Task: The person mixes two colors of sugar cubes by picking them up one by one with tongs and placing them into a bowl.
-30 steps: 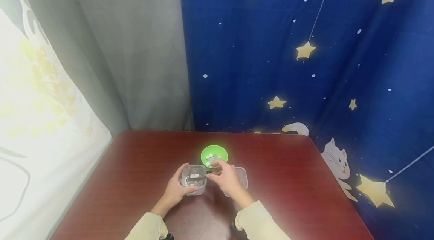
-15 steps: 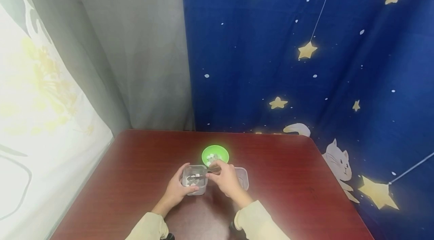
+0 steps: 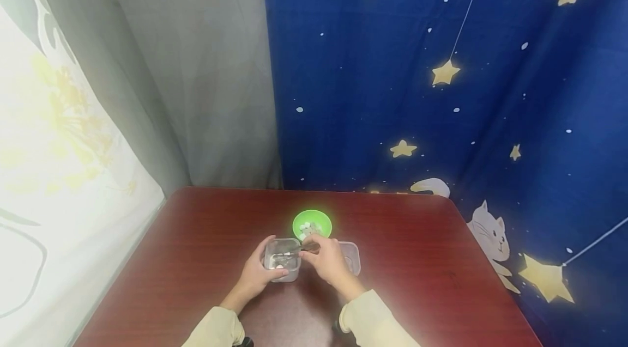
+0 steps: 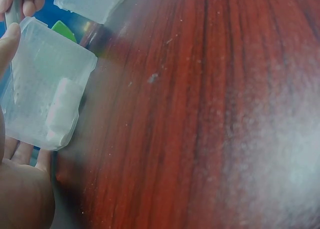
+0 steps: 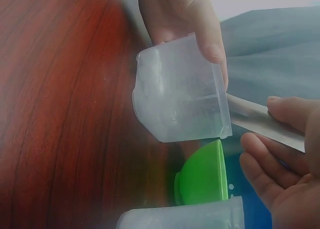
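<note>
My left hand [image 3: 257, 273] grips a small clear plastic container [image 3: 281, 259] on the red-brown table [image 3: 196, 238], thumb on its far rim. In the left wrist view the container [image 4: 45, 94] holds a white piece [image 4: 62, 111]. My right hand [image 3: 326, 259] pinches a thin metal tool [image 3: 298, 249] whose tip reaches into that container. The right wrist view shows the tool [image 5: 260, 121] entering over the container [image 5: 180, 96] rim. A green bowl [image 3: 312, 224] with small white pieces sits just behind the hands.
A second clear container [image 3: 351, 257] stands to the right of my right hand, partly hidden by it. A blue star-patterned curtain [image 3: 441, 91] and a grey curtain [image 3: 196, 74] hang behind the table. The table's far edge lies near the curtains.
The tool's tip has shifted slightly inside the left container. Both hands and the containers stay almost where they were.
</note>
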Demonstrator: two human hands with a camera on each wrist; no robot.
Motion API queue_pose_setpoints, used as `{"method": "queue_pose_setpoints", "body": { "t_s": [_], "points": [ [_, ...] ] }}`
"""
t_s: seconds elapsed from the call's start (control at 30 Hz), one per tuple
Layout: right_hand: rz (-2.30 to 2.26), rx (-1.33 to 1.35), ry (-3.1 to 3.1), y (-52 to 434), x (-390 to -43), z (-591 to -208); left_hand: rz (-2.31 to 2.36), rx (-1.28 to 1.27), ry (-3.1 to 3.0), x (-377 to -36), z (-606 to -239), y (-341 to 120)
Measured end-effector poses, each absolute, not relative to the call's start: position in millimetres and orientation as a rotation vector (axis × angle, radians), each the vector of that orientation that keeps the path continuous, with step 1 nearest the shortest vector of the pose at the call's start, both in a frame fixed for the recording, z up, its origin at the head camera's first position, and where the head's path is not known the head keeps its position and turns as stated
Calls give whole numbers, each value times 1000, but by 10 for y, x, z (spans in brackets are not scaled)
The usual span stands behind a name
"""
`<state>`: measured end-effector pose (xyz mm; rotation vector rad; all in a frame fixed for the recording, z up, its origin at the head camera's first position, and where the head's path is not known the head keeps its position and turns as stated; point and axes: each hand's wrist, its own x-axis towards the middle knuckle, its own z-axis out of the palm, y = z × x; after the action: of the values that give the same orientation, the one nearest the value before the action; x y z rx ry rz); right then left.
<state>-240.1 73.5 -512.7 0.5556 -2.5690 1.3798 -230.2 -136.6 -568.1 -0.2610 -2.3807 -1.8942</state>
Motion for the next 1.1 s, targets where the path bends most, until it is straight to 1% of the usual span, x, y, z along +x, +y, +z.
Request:
{"method": "queue_pose_setpoints", "body": {
  "t_s": [0.1,0.17,0.53,0.77,0.87,1.1],
  "points": [
    [1419,528,-2555,743,-2397,-5129,-1868,-242,-2394,-2357,-5824,-1376],
    [1433,503,-2544,750,-2396,-5122,-1856,-248,-2396,-2376,-5854,-1383],
    [1507,343,-2512,832,-2384,-5070,-1844,-257,-2410,-2371,-5831,-1389],
    [1284,156,-2619,902,-2342,-4961,-1819,-266,-2402,-2375,-5827,-1400],
    [1363,126,-2583,921,-2334,-4929,-1830,-252,-2403,-2382,-5828,-1402],
    [1669,193,-2368,966,-2365,-4915,-1836,-219,-2436,-2389,-5830,-1400]
  ]
}}
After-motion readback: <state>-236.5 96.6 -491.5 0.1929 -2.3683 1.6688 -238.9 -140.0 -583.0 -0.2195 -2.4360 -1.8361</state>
